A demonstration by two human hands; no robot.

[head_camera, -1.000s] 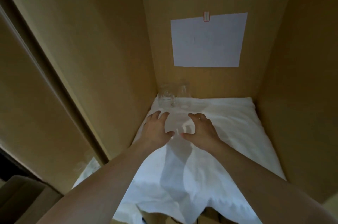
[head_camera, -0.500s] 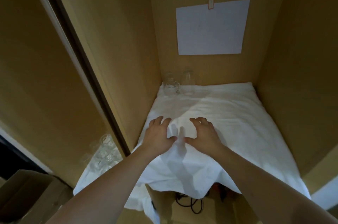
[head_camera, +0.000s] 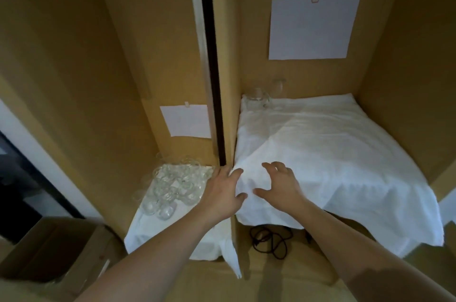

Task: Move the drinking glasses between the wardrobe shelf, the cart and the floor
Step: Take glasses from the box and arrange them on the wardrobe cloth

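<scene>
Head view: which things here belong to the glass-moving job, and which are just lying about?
Job: cluster of glasses in left compartment; two glasses at back of right shelf; white cloth; left hand; right hand.
Lying about: black cable; cardboard box; paper sheets.

Under your fingers (head_camera: 276,168): plain white cloth (head_camera: 320,148), no pattern. Left of them, clear colourless glasses (head_camera: 172,183). Beyond them, tan wood panel (head_camera: 394,42), white paper sheet (head_camera: 311,27).
</scene>
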